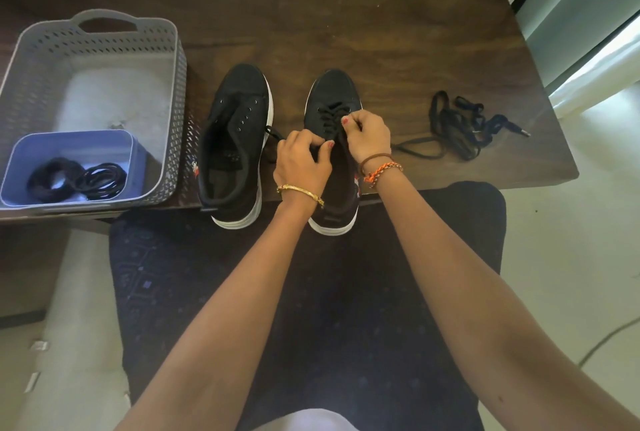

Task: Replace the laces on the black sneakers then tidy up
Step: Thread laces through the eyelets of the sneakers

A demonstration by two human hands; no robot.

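On the dark wooden table [346,32], both hands pinch the black lace [330,115] over the right black white-soled sneaker [332,91]: left hand [301,156], right hand [367,136]. Each crossing should be drawn snug, ends kept even.

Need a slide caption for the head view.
Both hands lace the right black sneaker; left sneaker unlaced, loose laces on table.

**Two black sneakers, one laced partway, one bare**

The right sneaker [333,94] stands toe-away on the surface, a black lace [330,115] crossing its front eyelets. Just beside it, the left sneaker [239,139] has empty eyelets and a gaping tongue. A loose pile of black laces [460,129] lies well off to the right. Both shoes have white soles, heels overhanging the near edge.
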